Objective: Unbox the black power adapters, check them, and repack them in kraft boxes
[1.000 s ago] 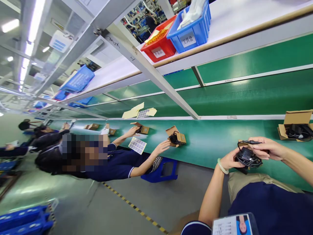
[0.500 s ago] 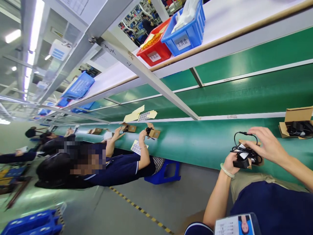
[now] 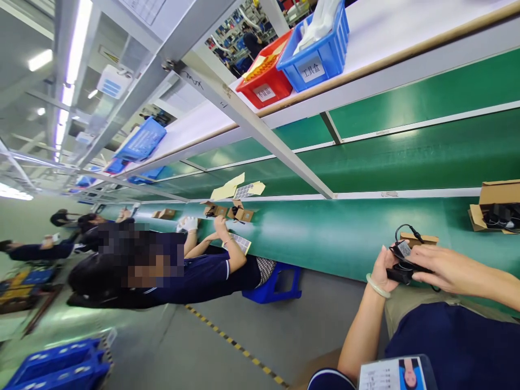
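Note:
In the head view, a black power adapter [image 3: 400,275] with a coiled black cable lies between my hands over the bench edge. My left hand [image 3: 382,268], a pale bangle at its wrist, is closed around the adapter. From the right, my right hand [image 3: 447,266] presses its fingers over the cable bundle and covers much of it. A pale label [image 3: 403,248] shows on the dark part between them. One loop of cable [image 3: 406,227] with a connector stands up above the hands. Just behind sits a brown cardboard box [image 3: 426,239], partly hidden by my right hand.
Farther right on the green bench [image 3: 325,233], an open carton [image 3: 498,211] holds black cabled items. Co-workers sit along the left, the nearest on a blue stool [image 3: 272,284]. A slanted metal post [image 3: 260,132] and a shelf with red [image 3: 266,81] and blue bins [image 3: 317,59] stand ahead.
My right hand has come down and left onto the cable, its fingers now over the bundle. The cardboard box behind shows more clearly. A nearby co-worker's hand has drawn back from a small box.

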Demonstrator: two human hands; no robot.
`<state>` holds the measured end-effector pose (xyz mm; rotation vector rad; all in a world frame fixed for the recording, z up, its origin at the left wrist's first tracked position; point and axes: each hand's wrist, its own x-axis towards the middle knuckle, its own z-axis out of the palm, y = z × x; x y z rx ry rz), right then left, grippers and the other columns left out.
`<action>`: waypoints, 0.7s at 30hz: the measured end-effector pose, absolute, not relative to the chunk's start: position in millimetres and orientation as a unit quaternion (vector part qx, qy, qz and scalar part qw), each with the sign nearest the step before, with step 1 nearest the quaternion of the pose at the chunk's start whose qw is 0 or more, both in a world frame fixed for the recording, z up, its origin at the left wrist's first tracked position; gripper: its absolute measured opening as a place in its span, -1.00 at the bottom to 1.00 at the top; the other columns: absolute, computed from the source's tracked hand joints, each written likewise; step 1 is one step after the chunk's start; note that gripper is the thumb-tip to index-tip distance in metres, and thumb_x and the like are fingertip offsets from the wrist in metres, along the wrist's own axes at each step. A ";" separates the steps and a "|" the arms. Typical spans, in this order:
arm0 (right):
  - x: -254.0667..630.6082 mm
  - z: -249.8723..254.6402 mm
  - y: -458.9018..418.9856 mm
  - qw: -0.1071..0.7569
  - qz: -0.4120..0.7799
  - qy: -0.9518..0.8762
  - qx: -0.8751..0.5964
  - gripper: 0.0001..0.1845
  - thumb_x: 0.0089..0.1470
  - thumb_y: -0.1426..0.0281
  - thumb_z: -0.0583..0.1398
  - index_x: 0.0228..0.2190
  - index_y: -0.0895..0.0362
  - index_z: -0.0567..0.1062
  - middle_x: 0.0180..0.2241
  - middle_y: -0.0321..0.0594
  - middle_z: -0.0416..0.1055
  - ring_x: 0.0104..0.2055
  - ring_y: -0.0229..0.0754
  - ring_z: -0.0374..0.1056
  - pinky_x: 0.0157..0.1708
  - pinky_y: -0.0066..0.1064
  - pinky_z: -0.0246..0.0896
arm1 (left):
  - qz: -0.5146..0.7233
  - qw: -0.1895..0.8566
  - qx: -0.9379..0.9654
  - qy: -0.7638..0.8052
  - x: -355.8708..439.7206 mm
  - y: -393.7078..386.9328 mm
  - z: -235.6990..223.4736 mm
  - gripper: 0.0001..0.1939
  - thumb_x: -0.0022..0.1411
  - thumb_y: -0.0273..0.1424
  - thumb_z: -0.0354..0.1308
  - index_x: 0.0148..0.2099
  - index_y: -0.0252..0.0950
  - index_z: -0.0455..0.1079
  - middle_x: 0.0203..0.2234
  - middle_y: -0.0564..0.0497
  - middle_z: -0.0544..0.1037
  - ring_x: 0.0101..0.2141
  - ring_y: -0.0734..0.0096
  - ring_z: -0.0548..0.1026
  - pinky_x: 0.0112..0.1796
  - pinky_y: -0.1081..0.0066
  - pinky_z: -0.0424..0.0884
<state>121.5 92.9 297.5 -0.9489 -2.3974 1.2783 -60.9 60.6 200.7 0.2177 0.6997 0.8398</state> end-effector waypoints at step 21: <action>93.4 256.3 70.0 0.301 0.306 -0.730 -0.532 -0.68 0.24 0.29 -0.02 -0.16 0.02 0.49 -0.13 -0.21 0.44 -0.13 -0.11 0.39 -0.18 -0.30 0.31 | 0.484 0.783 0.124 0.370 -53.9 51.6 206.7 -0.52 -0.07 -0.09 0.30 -0.25 -0.42 0.45 -0.44 -0.08 0.51 -0.41 0.35 0.43 -0.26 0.36 0.33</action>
